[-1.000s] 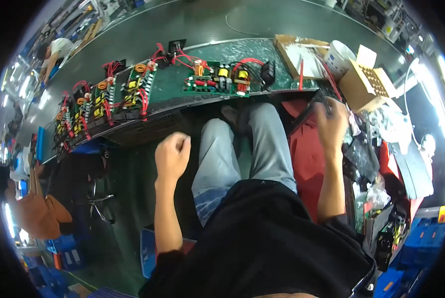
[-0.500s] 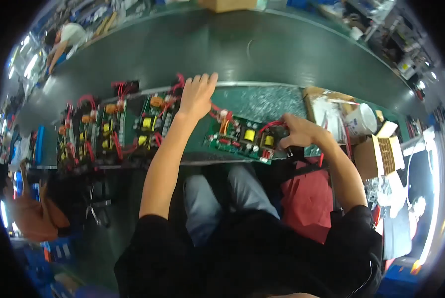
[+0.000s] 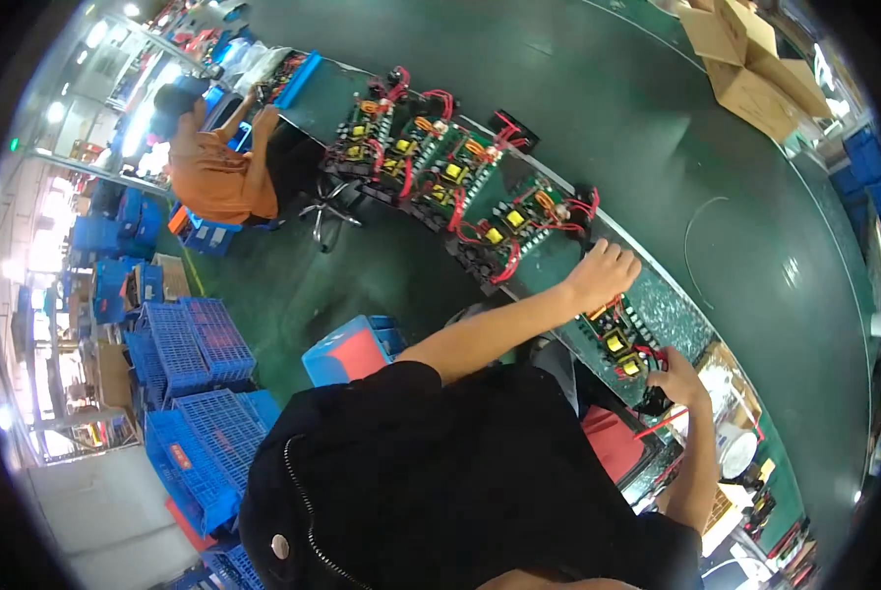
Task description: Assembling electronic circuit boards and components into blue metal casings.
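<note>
A green circuit board with yellow-wrapped transformers and red wires lies on the bench between my hands. Over its far end is my left hand, fingers curled; what lies under them is hidden. My right hand closes around the black part at the board's near end, where red wires loop. Just left of my left hand sits another circuit board, with red leads at both ends. More such boards stand in a row beyond it.
A green bench runs diagonally, with a dark green surface alongside. A carton with a white tub stands right of my right hand. At upper left a person in orange works. Blue crates are stacked at left; an open cardboard box is upper right.
My view has swung left, so the bench now slants and the person in orange and crates show more. Both hands stay by the same board; the left hand's fingers look more curled.
</note>
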